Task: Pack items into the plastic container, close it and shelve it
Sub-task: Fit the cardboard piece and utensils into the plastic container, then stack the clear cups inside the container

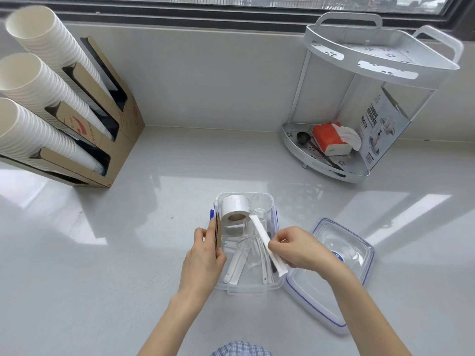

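Your right hand [295, 250] pinches a white paper-wrapped packet [267, 244] over the open plastic container [246, 289], while your left hand [203, 255] grips a brown cardboard piece [218, 235] against its left wall. Inside lie wrapped sticks, clear cups and a white tape roll [235, 208] — the lid [334, 273] rests just right on the counter. Farther back stands the white corner shelf [359, 62].

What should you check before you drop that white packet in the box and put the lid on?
1. Right hand grips the white packet: ok.
2. Packet is over the open container: ok.
3. Left hand holds the brown cardboard pieces at the container's left wall: ok.
4. Room left among the tape roll, clear cups and wrapped sticks: cannot tell.
5. Lid lies off, right of the container, within reach: ok.
6. Everything sits below the rim for closing: cannot tell.
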